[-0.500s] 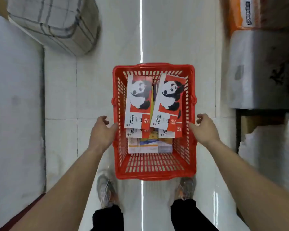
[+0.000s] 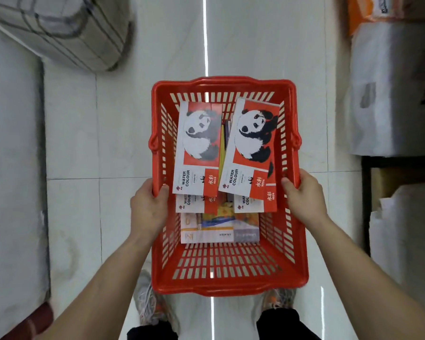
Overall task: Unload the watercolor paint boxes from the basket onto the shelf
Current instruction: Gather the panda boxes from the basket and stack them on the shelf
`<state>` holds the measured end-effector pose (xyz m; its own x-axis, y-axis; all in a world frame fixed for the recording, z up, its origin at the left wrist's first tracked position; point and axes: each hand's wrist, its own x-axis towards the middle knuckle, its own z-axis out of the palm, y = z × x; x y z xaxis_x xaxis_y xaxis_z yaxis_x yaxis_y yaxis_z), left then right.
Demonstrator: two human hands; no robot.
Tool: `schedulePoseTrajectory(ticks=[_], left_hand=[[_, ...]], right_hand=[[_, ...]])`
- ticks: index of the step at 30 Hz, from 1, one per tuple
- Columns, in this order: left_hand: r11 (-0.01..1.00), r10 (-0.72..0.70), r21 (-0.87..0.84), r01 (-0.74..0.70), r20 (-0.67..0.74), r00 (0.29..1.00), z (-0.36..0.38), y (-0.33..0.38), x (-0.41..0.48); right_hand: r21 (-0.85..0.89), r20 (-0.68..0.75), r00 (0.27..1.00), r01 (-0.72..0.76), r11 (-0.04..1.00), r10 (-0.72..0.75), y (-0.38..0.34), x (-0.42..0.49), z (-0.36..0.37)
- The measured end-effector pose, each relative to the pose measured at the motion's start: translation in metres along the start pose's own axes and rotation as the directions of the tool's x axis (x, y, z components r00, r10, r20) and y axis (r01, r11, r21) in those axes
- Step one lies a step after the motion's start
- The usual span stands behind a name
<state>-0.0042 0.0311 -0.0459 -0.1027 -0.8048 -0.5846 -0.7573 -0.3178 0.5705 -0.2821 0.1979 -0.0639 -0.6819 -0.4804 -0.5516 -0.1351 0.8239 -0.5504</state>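
A red plastic basket (image 2: 227, 288) hangs above the floor, held by both rims. My left hand (image 2: 147, 207) grips its left rim and my right hand (image 2: 303, 195) grips its right rim. Inside lie two red-and-white watercolor paint boxes with a panda picture, one on the left (image 2: 198, 148) and one on the right (image 2: 252, 146), tilted against the far wall. More boxes of the same kind (image 2: 194, 201) show beneath them. A flat yellow-and-grey pack (image 2: 219, 229) lies under those, near the basket's middle.
White tiled floor (image 2: 133, 133) runs ahead between my shoes (image 2: 145, 298). A checked bundle (image 2: 66, 33) sits at the upper left. White wrapped packages (image 2: 393, 94) and an orange pack (image 2: 363, 13) are stacked on the right, with a dark shelf frame (image 2: 366, 204) below.
The basket has come up closer to the camera. Both hands have closed over its side rims, where before they rested against the sides.
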Motion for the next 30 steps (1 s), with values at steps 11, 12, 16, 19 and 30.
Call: schedulePoseTrajectory(ticks=[11,12,16,19,30], left_hand=[[0.998,-0.042,0.046,0.041,0.019,0.999,-0.159,0.146,-0.190],[0.998,-0.046,0.046,0.045,0.010,0.999,-0.177,0.169,-0.211],[0.999,-0.013,0.049,0.015,-0.041,0.999,-0.239,0.263,-0.294],[1.000,0.018,0.023,-0.016,-0.093,0.995,-0.277,0.331,-0.352],[0.963,0.170,-0.165,-0.213,-0.239,0.956,-0.355,0.504,-0.386]], right_hand=[[0.079,0.110,0.993,-0.060,0.995,0.052,-0.122,-0.173,-0.177],[0.086,0.113,0.993,-0.054,0.995,0.044,-0.138,-0.189,-0.201],[0.099,0.082,0.996,0.017,0.995,-0.025,-0.206,-0.244,-0.307],[0.113,0.051,0.995,0.080,0.990,-0.086,-0.258,-0.274,-0.382],[0.131,-0.108,0.937,0.345,0.929,-0.333,-0.425,-0.270,-0.529]])
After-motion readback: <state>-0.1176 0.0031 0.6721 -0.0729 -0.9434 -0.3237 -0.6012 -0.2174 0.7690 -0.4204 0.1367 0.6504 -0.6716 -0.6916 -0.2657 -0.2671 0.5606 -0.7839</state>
